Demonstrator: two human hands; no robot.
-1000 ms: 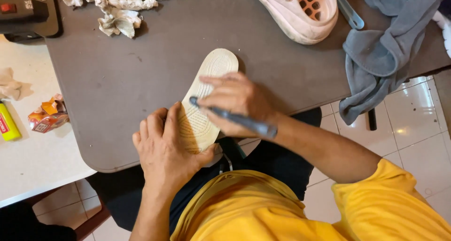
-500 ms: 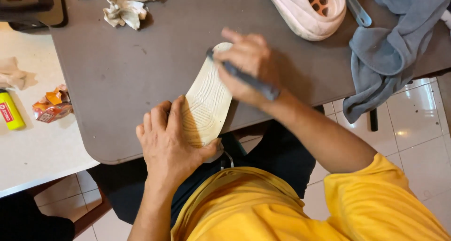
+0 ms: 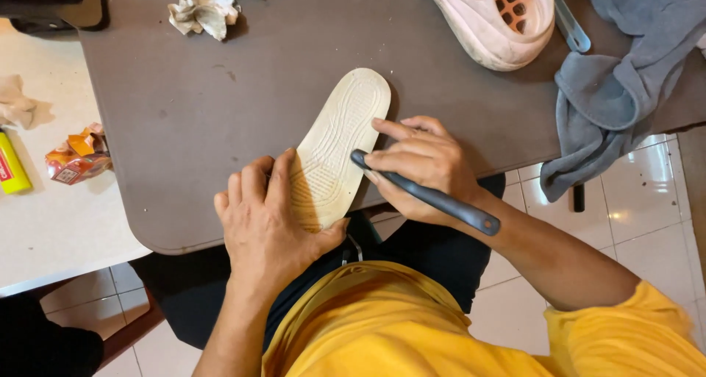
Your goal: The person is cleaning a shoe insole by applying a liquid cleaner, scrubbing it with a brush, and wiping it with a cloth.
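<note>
Dark grey-brown worktop (image 3: 220,105) with a rounded near corner, set over white floor tiles (image 3: 640,200); a paler white surface (image 3: 44,222) adjoins it on the left. One cream insole (image 3: 334,149) lies flat on the worktop near its front edge, textured side up, toe end pointing away and to the right. Left hand (image 3: 268,222) lies palm-down over the heel end, fingers together and flat, pressing the insole to the worktop; grip not curled round anything. Right hand (image 3: 426,167) sits just right of the insole, its grip clamped on one dark-handled tool (image 3: 430,197); the tool's tip touches the insole's right edge, the handle runs back over the wrist. Also counted: one pale shoe (image 3: 493,20) at the far edge, sole up; one grey cloth (image 3: 625,83) draped over the right edge; one wad of crumpled paper (image 3: 202,9); one orange wrapper (image 3: 73,156) and one yellow tube (image 3: 11,171) on the white surface.
</note>
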